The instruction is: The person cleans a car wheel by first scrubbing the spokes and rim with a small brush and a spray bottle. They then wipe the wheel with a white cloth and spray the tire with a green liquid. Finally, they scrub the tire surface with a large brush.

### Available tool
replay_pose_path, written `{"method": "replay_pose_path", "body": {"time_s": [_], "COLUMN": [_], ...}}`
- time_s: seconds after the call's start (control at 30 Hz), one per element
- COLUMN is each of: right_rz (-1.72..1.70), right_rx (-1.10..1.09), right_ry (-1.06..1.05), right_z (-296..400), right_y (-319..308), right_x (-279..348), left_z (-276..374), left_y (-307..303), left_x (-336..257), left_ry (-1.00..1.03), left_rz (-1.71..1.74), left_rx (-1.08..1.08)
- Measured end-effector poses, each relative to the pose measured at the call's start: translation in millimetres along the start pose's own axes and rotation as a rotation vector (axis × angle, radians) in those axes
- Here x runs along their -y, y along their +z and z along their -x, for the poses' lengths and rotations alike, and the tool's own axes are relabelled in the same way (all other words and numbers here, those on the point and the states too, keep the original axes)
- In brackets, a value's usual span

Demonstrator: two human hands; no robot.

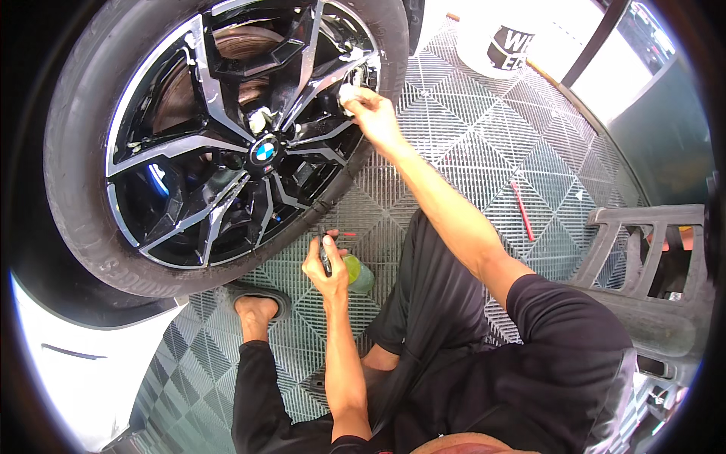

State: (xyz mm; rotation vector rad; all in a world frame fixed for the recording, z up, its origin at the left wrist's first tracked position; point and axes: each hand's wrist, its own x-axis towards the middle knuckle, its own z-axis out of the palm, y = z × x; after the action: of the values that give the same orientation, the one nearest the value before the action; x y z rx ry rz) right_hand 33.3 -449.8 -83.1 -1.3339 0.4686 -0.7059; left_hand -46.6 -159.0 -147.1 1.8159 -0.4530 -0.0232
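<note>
A BMW alloy wheel (187, 144) in black and silver, with its tyre (76, 136), fills the upper left on the car. White foam or paste streaks its spokes and rim, and a pale clump (259, 120) sits near the hub cap (265, 151). At the rim's right edge my right hand (375, 116) presses a small white pad or cloth (348, 95), partly hidden by the fingers. Lower down, my left hand (330, 264) grips a slim black object (325, 260) just off the tyre. Behind that hand shows a bottle (360, 275) of yellow-green liquid; whether the two are joined I cannot tell.
Grey plastic grating tiles (454, 153) cover the floor. A red stick-like object (523, 211) lies on them to the right. Beyond it is a grey plastic stool (641, 272). A white bucket (473, 54) bearing writing stands at the top. White car bodywork (85, 363) borders the lower left.
</note>
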Motion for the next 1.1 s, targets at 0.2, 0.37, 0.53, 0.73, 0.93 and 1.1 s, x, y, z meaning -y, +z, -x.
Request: {"method": "replay_pose_path", "body": {"time_s": [0.2,0.37,0.53,0.73,0.93,1.1], "right_rz": [0.060,0.972,1.260,1.491,1.608,1.049], "right_rx": [0.017,-0.111,-0.105,0.021,0.202,-0.114], "right_ry": [-0.227,-0.774,-0.869,-1.089,-0.957,-0.812], "right_z": [-7.5,-0.3,5.4,-10.1,-35.7,-20.7], "right_y": [-9.2,-28.0,-45.8,-41.2,-30.6,-41.8], "right_x": [-26.9,-46.3,-25.8,-3.1,0.5,-15.4], "left_z": [2.8,3.5,5.1,3.9,5.4,8.0], "left_y": [2.5,5.9,3.8,0.6,7.1,7.0], "left_x": [4.4,5.7,4.7,13.1,13.4,9.8], "left_ry": [0.006,0.016,0.008,0.015,0.014,0.001], "left_rz": [0.017,0.048,0.054,0.055,0.074,0.133], "left_rx": [-0.009,-0.003,-0.010,-0.048,-0.019,-0.034]}}
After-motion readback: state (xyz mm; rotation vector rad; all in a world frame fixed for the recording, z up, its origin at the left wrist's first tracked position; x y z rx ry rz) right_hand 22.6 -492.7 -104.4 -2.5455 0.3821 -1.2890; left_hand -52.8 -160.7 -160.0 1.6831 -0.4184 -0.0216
